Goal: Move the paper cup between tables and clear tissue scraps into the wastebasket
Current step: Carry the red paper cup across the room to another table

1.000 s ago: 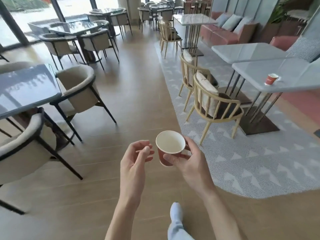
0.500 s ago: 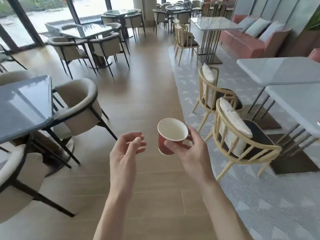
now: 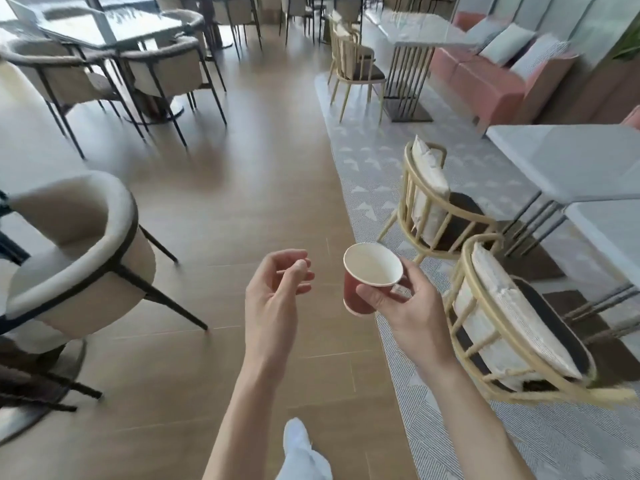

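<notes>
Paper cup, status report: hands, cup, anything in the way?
Right hand grips paper cup, upright, looks empty. Left hand loosely curled, holds nothing. Wooden chair close on the right; floor ahead open.

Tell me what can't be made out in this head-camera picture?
- Wastebasket and tissue scraps: none in view.
- Paper cup: far side and base hidden by the right hand and its grip.
- Left hand: whether its curled fingertips pinch anything is too small to tell.
- Near white table: cut off by the right edge.
- Dark chairs: motion-blurred.
</notes>
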`<state>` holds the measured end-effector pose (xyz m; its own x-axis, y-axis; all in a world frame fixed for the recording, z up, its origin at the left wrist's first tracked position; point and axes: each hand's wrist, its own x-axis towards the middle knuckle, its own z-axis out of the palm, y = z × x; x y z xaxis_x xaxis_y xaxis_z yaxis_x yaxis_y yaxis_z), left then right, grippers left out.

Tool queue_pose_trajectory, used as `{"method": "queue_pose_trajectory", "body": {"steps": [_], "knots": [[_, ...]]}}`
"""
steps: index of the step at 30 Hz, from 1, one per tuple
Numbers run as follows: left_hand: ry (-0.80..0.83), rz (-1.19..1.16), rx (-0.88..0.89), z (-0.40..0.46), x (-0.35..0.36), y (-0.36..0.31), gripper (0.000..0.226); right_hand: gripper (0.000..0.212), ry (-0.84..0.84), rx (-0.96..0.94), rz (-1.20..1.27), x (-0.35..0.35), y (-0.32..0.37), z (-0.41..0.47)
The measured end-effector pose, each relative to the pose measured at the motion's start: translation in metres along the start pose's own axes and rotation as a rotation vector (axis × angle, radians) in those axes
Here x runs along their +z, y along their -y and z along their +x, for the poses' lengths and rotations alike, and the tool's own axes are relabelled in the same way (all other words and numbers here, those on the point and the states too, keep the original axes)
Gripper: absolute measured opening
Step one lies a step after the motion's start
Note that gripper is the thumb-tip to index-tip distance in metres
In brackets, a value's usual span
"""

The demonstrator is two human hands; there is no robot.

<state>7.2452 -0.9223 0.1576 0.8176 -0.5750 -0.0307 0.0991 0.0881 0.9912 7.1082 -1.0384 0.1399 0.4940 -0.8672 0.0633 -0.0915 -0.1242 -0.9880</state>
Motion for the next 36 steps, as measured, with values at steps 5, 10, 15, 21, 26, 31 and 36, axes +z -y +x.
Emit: {"method": "queue_pose_trajectory", "body": {"steps": [5, 10, 15, 21, 26, 31, 36], "knots": [[-0.001, 0.02, 0.048, 0.138, 0.005, -0.031, 0.022, 0.065, -0.042, -0.036, 0.022, 0.048, 0.027, 0.125], [0.007, 0.03, 0.038, 0.243, 0.013, -0.033, 0.023, 0.074, -0.048, -0.045, 0.033, 0.09, 0.021, 0.231], [-0.018, 0.04, 0.021, 0.359, 0.031, -0.021, 0.026, 0.074, -0.02, -0.048, 0.052, 0.131, -0.001, 0.35], [-0.066, 0.087, 0.08, 0.528, 0.059, -0.035, 0.03, 0.074, 0.031, -0.101, 0.082, 0.18, 0.007, 0.535], [-0.133, 0.067, 0.126, 0.652, 0.078, -0.063, 0.027, 0.063, 0.073, -0.139, 0.085, 0.211, 0.039, 0.667], [-0.161, 0.017, 0.095, 0.758, 0.099, -0.06, 0.027, 0.061, 0.092, -0.107, 0.071, 0.241, 0.036, 0.763], [-0.125, -0.018, 0.051, 0.878, 0.116, -0.034, 0.027, 0.074, 0.07, -0.056, 0.052, 0.282, 0.01, 0.864]]}}
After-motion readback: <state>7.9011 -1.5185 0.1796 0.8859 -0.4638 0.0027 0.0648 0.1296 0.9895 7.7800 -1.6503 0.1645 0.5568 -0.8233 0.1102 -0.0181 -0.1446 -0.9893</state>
